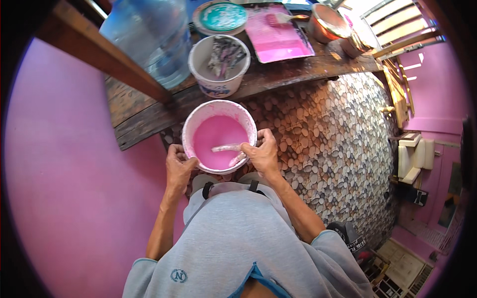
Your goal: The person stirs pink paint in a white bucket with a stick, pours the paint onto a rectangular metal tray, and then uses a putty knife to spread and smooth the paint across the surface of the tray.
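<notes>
A white bucket of pink paint is held up in front of my body, below the wooden table's edge. My left hand grips its left side, thumb on the rim. On the opposite side my right hand is closed round the rim, its thumb reaching over the inside. By that thumb, a pale, paint-smeared stick-like piece lies over the paint; its kind is unclear. A second short pale piece shows just below it, against the inner wall.
On the worn wooden table stand a large clear bluish water bottle, a white tub with a stained rag, a teal-lidded container, a pink paint tray with a brush, and pots. A pink wall rises at left.
</notes>
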Available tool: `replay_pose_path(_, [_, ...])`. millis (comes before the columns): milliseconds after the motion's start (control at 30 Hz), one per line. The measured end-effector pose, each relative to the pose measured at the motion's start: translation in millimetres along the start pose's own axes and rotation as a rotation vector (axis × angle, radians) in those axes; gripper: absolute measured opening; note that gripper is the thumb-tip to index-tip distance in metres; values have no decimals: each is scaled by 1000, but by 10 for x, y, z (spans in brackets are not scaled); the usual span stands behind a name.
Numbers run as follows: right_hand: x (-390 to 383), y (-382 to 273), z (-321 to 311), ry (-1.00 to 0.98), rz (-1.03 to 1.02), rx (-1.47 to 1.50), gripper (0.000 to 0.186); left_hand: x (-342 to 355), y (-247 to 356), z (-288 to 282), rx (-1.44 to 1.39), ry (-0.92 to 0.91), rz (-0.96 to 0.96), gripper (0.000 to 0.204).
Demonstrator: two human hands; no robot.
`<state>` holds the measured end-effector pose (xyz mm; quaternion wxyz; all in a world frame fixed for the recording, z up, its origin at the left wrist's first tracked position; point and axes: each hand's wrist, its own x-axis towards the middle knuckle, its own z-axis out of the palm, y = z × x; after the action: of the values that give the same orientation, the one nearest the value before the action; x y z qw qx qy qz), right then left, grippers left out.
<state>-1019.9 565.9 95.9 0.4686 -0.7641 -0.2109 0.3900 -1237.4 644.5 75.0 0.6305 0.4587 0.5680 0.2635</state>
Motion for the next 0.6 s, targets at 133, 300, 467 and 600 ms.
replay_pose_path(133, [286,207,-1100,111,-60,-107,36,-146,257,1167,-69,-192,-12,62])
replay_pose_path(300, [699,185,-2207,190,-28,-56,35,42,323,2371,-96,-318,-13,62])
replay_pose_path(467, [1353,-29,-3001,240,35,-93,32,485,574,3343,9,-440,-37,65])
replay_pose_path(600, [2067,-187,-3419,251,79,-40,30,1048,709,4000,55,-474,-9,63])
